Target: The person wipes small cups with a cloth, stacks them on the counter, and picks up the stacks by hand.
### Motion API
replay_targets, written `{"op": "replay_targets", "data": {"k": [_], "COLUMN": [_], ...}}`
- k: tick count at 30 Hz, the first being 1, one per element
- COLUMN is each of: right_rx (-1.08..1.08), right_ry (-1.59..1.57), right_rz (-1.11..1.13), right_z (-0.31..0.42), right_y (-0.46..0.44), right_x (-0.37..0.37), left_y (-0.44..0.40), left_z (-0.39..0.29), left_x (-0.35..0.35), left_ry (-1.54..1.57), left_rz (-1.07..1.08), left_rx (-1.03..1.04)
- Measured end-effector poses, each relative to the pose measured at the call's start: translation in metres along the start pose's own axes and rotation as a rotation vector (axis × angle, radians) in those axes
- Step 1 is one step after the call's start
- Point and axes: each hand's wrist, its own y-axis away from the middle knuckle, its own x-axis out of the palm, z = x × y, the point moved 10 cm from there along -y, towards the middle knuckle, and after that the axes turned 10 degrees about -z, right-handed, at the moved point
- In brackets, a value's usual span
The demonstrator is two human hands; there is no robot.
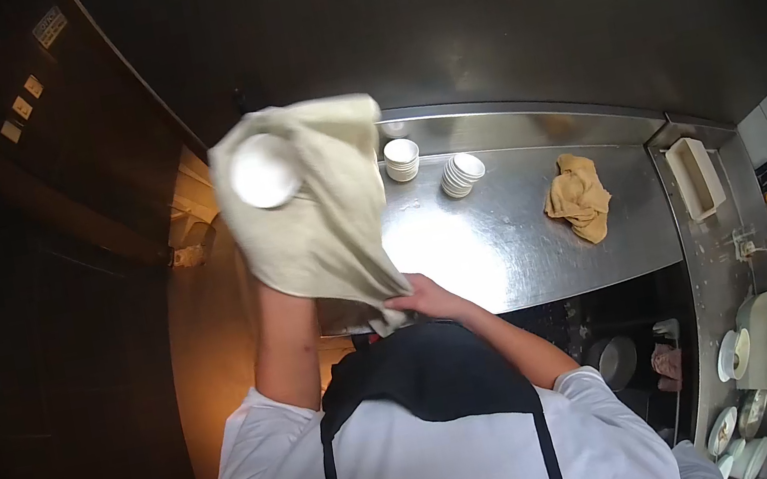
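A pale cream cloth (337, 207) hangs over my left hand, which it hides along with the wrist. A white bowl (265, 171) rests against the cloth at its upper left, raised above the counter's left end. My right hand (419, 297) is closed on the cloth's lower corner, near the front edge of the steel counter (528, 256). Two stacks of white bowls stand on the counter to the right of the cloth: one stack (402, 161) near the back, the other (462, 175) slightly further right.
A crumpled tan cloth (580, 198) lies on the counter's right part. Beyond it are a white rectangular container (695, 178) and several plates and dishes at the lower right. A round pan (617, 361) sits below the counter. Dark walls rise behind and left.
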Motion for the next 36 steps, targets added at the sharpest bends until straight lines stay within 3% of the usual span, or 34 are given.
{"op": "replay_targets", "data": {"k": [3,5,6,7,8,10,12,16,20,23,25,27,28,30,32,35,36], "right_rx": [-0.015,-0.177,-0.48,-0.777,-0.906,-1.099,-1.22,-1.036,-0.489,-0.578,-0.688,-0.712,-0.683,-0.58,-0.491,-0.393,-0.355], "right_ry": [-0.11,-0.232,0.039,0.326,0.413,0.575,0.72,0.678,0.256,0.535,0.681,0.826,0.869,0.948,0.932,0.71,0.598], "right_rz": [-0.24,-0.302,-0.366,-0.427,-0.383,-0.345,-0.362,-0.597,-0.43,-0.479,-0.643,-0.75,-0.778,-0.713,-0.555,-0.248,-0.191], "right_z": [0.033,0.121,0.174,0.221,0.254,0.283,0.282,0.267,0.205,0.207,0.212,0.213,0.214,0.201,0.183,0.155,0.143], "right_y": [0.033,0.06,0.071,0.085,0.092,0.089,0.078,0.059,0.008,0.009,0.005,-0.011,-0.019,-0.042,-0.061,-0.077,-0.075], "right_x": [-0.06,-0.068,-0.07,-0.062,-0.048,-0.023,-0.008,-0.026,-0.045,-0.039,-0.033,-0.031,-0.03,-0.026,-0.024,-0.019,-0.014], "left_y": [0.017,0.027,0.029,0.028,0.035,0.054,0.064,0.063,0.035,0.003,0.012,0.001,-0.004,-0.007,-0.017,-0.071,-0.094], "left_z": [-0.065,-0.057,-0.036,-0.002,0.035,0.086,0.113,0.132,0.141,0.163,0.164,0.148,0.132,0.105,0.099,0.101,0.096], "left_x": [-0.007,-0.029,-0.051,-0.054,-0.06,-0.06,-0.077,-0.123,-0.183,-0.203,-0.136,-0.141,-0.148,-0.142,-0.158,-0.241,-0.266], "left_ry": [-0.542,-0.796,-0.812,-0.456,-0.094,0.017,-0.108,-0.384,-0.612,-0.474,-0.05,-0.242,-0.637,-1.006,-0.953,-0.6,-0.497], "left_rz": [-0.076,-0.075,-0.03,0.081,0.06,0.095,0.094,0.108,0.129,0.161,0.183,0.101,0.083,0.061,0.047,-0.155,-0.2], "left_rx": [0.688,0.837,0.738,0.362,-0.004,-0.122,-0.128,-0.083,-0.034,-0.137,-0.492,-0.191,0.076,0.352,0.356,0.106,0.146]}}
